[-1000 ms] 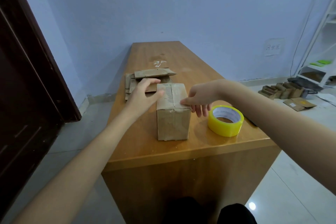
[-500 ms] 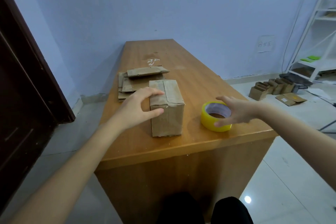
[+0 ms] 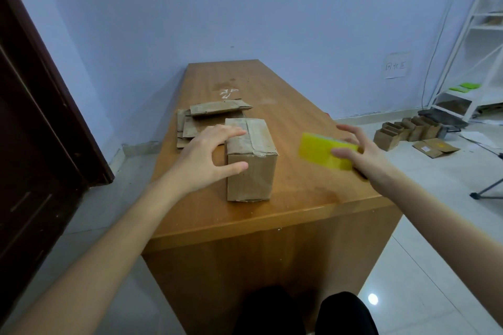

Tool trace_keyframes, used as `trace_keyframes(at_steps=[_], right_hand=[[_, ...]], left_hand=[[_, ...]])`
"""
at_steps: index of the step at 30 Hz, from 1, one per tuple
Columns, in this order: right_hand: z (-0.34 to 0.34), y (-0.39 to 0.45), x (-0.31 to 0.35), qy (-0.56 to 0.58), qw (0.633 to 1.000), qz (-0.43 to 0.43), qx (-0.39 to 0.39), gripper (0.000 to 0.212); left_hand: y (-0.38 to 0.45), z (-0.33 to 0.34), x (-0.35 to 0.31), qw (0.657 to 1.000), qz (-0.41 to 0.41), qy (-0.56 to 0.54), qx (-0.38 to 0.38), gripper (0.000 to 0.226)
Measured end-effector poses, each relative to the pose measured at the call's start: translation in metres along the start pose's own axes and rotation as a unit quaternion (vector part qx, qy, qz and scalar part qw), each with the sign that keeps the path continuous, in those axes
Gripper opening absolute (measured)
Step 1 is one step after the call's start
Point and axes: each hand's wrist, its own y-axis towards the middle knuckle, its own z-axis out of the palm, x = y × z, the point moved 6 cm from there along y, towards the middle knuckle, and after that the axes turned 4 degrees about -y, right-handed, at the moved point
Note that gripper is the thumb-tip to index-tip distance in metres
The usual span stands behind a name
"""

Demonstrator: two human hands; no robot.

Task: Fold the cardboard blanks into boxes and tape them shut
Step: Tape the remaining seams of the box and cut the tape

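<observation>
A folded brown cardboard box [image 3: 251, 160] stands near the front of the wooden table [image 3: 285, 207], its top flaps closed with clear tape along the seam. My left hand [image 3: 209, 156] cups its left side, thumb on the front face and fingers at the top edge. My right hand [image 3: 356, 153] holds a yellow roll of tape [image 3: 325, 153] lifted off the table, to the right of the box, turned on edge. A stack of flat cardboard blanks [image 3: 206, 121] lies behind the box on the left.
Several finished boxes [image 3: 408, 130] and a flat blank [image 3: 435, 147] sit on the tiled floor at right, by a white shelf unit [image 3: 473, 68]. A dark door [image 3: 35, 122] stands at left. A tripod leg [image 3: 490, 187] shows at far right.
My right hand left the box top, reached to the tape roll on the table, gripped it and lifted it on edge. My left hand stayed on the box's left side.
</observation>
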Motion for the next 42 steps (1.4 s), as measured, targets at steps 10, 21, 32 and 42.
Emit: trace_keyframes(at_steps=[10, 21, 32, 42], right_hand=[[0.018, -0.033, 0.052, 0.291, 0.95, -0.036, 0.111, 0.113], [0.042, -0.052, 0.05, 0.277, 0.96, 0.008, 0.039, 0.115], [0.062, -0.068, 0.071, 0.175, 0.978, -0.093, -0.065, 0.078], [0.034, -0.068, 0.084, 0.051, 0.978, -0.112, -0.169, 0.083]], left_hand=[[0.003, 0.037, -0.075, 0.95, -0.093, -0.296, 0.022, 0.078], [0.003, 0.044, -0.067, 0.919, -0.103, -0.325, -0.197, 0.02], [-0.011, 0.015, -0.075, 0.945, 0.004, -0.059, -0.32, 0.03], [-0.021, -0.014, -0.063, 0.957, -0.039, 0.036, -0.286, 0.019]])
